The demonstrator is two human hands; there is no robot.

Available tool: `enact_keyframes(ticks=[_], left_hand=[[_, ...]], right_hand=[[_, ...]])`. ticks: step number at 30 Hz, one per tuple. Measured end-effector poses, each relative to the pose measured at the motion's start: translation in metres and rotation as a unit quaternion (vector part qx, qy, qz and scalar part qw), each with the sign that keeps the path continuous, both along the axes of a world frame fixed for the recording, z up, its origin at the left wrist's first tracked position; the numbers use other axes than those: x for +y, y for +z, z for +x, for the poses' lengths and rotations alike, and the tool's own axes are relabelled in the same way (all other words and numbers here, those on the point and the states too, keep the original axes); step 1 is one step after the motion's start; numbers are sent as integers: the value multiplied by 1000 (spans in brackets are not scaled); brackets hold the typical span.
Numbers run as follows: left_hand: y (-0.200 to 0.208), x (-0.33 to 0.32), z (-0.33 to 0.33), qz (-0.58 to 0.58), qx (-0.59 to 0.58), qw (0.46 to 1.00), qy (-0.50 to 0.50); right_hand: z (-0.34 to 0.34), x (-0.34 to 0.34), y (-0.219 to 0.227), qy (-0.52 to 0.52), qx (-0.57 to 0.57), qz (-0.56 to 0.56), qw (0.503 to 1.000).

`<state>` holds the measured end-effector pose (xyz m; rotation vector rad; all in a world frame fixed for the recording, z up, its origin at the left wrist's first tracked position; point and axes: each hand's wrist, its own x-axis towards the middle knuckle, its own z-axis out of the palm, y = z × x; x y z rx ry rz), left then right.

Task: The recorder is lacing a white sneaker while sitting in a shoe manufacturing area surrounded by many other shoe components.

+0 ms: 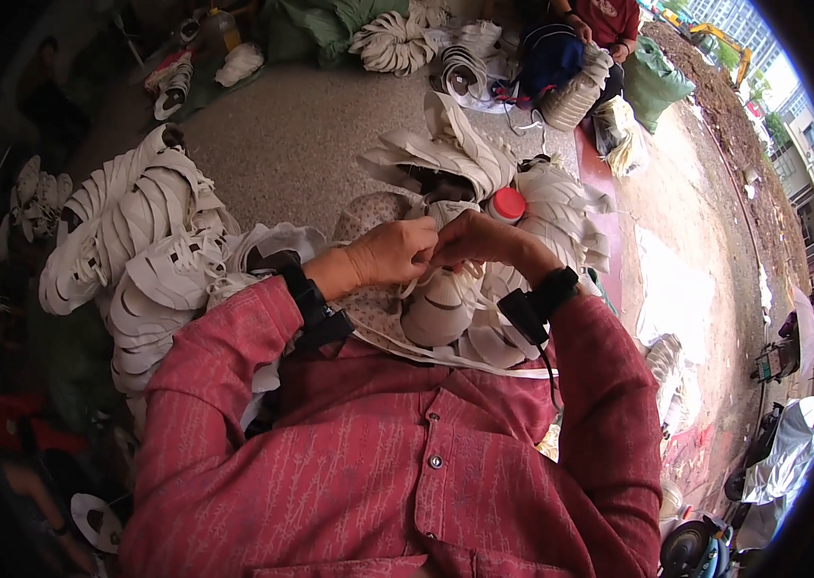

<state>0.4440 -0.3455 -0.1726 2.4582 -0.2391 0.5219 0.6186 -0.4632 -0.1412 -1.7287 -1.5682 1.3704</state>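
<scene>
In my lap lies a white shoe upper (440,310), its rounded toe toward me and its tongue pointing away. Above its lace opening my two hands meet, fingertips close together. My left hand (389,252) is closed in a pinch on a cream shoelace (413,287). From the other side my right hand (486,239) also pinches the lace; the exact grip is partly hidden by the fingers. Under the upper is a patterned cloth (368,313). Just beyond my right hand stands a jar with a red lid (506,204).
Stacked white shoe uppers (152,212) rise at my left. More fanned uppers lie ahead (455,154) and at right (566,207). Across the speckled floor (272,135), another person (609,29) sits holding a bundle of uppers (575,91), with green sacks (657,82) nearby.
</scene>
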Motion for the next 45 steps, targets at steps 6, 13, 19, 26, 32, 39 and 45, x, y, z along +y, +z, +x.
enact_keyframes(ticks=[6,13,19,26,32,39,45], left_hand=[[-3,3,-3,-44,-21,999,-5],[5,-6,-12,-200,97,974,47],[7,-6,3,-159,101,980,62],[59,-30,19,-409,46,902,127],[46,-19,16,-518,43,847,112],[42,-19,18,-604,11,789,113],[45,-23,21,-594,27,792,136]], right_hand=[[-3,-9,-10,-64,23,44,997],[-2,-26,-17,-166,172,69,969],[11,-29,-7,-411,353,208,814],[-13,-31,53,-334,114,279,893],[-30,-31,46,-339,143,260,893],[-28,-25,42,-358,133,298,875],[-31,-23,51,-391,148,256,872]])
